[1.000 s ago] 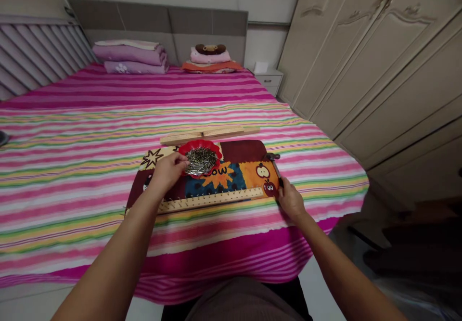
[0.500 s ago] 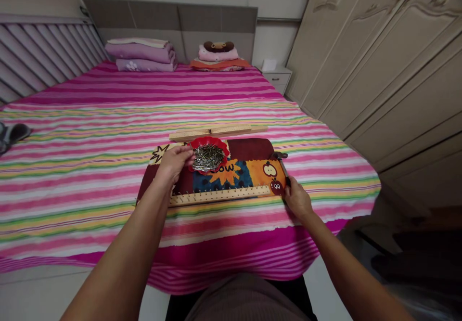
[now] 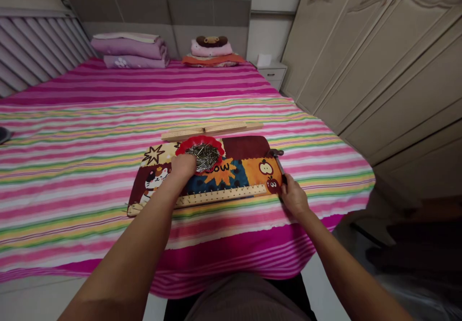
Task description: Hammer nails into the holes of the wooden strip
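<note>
My left hand (image 3: 183, 166) is at the near left side of a red scalloped bowl (image 3: 182, 145) full of nails (image 3: 206, 156). Its fingertips are hidden at the bowl, so what they touch or hold cannot be made out. My right hand (image 3: 294, 197) is closed around the dark handle of a hammer (image 3: 277, 155), whose head rests near the right edge of a patterned mat (image 3: 245, 147). Along the mat's near edge lies a pale wooden strip (image 3: 220, 195) with a row of nails standing up from it.
More wooden strips (image 3: 216, 129) lie just beyond the mat. All of this is on a bed with a striped sheet (image 3: 90, 162). Folded bedding (image 3: 132, 51) is stacked by the headboard (image 3: 144, 13). A wardrobe (image 3: 361, 61) stands to the right.
My left hand has moved from the bowl's left rim to its near left side, with fingers now hidden. The right hand still holds the hammer. The whole view has shifted slightly.
</note>
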`<state>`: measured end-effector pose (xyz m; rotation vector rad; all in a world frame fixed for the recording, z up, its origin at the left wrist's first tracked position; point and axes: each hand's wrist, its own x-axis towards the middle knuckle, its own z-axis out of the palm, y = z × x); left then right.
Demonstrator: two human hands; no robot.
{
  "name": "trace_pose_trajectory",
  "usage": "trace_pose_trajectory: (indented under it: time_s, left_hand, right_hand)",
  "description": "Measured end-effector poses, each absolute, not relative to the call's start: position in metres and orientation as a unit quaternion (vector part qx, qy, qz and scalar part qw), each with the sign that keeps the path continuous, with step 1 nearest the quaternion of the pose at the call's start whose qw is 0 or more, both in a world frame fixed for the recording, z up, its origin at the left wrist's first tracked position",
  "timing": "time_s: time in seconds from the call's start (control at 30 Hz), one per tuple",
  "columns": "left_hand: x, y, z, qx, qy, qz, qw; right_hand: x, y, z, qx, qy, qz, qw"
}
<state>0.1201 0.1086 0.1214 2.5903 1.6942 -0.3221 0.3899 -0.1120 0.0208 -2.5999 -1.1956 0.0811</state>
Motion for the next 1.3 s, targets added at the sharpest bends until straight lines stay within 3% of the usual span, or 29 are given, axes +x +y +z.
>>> trace_pose_trajectory:
  time_s: [0.43, 0.73, 0.8, 0.93, 1.0, 1.17, 1.3]
  left_hand:
    - [0.112, 0.109, 0.12, 0.839, 0.533, -0.099, 0.042]
    - [0.104, 0.116, 0.119, 0.835, 0.542, -0.011, 0.09]
    - [0.096, 0.116, 0.12, 0.82, 0.546, 0.059, 0.163]
    - [0.079, 0.104, 0.126, 0.672, 0.521, 0.268, 0.453]
    - [0.073, 0.091, 0.13, 0.6, 0.502, 0.313, 0.539]
    - [0.056, 0.051, 0.141, 0.486, 0.475, 0.385, 0.624]
    - [0.036, 0.02, 0.136, 0.444, 0.473, 0.426, 0.63]
  right_hand:
    - [0.386, -0.112, 0.027, -0.901, -0.406, 0.041, 0.144]
    - [0.386, -0.112, 0.025, -0.898, -0.413, 0.031, 0.152]
    - [0.385, -0.112, 0.025, -0.9, -0.409, 0.032, 0.146]
    - [0.385, -0.112, 0.026, -0.9, -0.411, 0.032, 0.143]
    - [0.385, -0.112, 0.026, -0.898, -0.413, 0.031, 0.146]
    - [0.384, -0.114, 0.029, -0.899, -0.411, 0.031, 0.15]
    - [0.384, -0.114, 0.029, -0.9, -0.413, 0.031, 0.139]
